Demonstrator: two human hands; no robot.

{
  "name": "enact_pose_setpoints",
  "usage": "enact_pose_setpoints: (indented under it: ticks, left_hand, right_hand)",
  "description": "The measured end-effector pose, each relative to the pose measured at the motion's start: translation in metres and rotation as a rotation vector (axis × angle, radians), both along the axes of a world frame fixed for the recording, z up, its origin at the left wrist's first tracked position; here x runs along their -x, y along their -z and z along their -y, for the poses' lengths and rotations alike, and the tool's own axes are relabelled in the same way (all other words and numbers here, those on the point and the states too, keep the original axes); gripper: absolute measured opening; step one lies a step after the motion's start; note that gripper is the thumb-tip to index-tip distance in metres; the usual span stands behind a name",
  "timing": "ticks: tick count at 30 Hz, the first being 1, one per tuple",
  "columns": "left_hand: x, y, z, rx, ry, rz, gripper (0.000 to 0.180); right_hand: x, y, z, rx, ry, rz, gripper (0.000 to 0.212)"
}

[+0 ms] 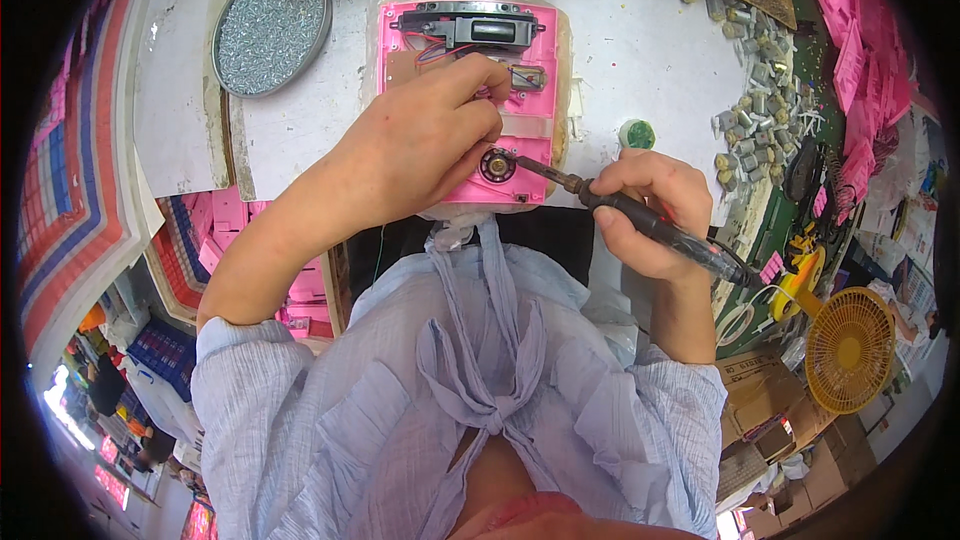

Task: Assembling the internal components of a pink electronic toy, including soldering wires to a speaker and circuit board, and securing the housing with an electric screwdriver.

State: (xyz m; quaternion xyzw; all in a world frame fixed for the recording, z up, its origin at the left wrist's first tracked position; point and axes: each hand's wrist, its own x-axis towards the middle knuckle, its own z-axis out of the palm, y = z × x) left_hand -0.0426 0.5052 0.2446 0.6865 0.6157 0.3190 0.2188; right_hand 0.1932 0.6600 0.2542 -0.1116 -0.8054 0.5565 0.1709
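Note:
A pink plastic casing (533, 183) lies on the white tabletop in front of me. It holds a black mechanism (492, 33), a small metal motor (528, 78), thin wires and a small round speaker-like part (497, 165). My left hand (432, 130) rests over the casing's left side, fingers curled and pinched; what they grip is hidden. In my right hand (668, 202) is a soldering iron (640, 216), held like a pen. Its tip reaches the right edge of the round part; whether they touch is hard to tell.
Right of the casing stands a small round green-topped container (637, 134). Many small metal motors (745, 145) lie along the table's right side. A round dish of screws (272, 32) sits at far left. A yellow fan (850, 350) and pink plastic parts (845, 60) are at right.

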Motion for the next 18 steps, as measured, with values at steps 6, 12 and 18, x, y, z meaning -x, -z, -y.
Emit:
enact_pose_setpoints:
  ticks: [6, 12, 18]
  left_hand:
    - [0.003, -0.001, -0.002, 0.007, 0.044, -0.015, 0.020]
    - [0.006, -0.002, -0.005, 0.025, 0.087, -0.068, 0.017]
    - [0.006, -0.004, -0.006, 0.089, 0.132, -0.137, 0.017]
  right_hand:
    - [0.004, 0.000, 0.000, 0.009, -0.012, 0.014, 0.022]
    - [0.008, 0.002, 0.002, 0.029, 0.004, -0.006, 0.021]
    - [0.007, -0.009, 0.005, 0.166, 0.072, 0.176, 0.021]
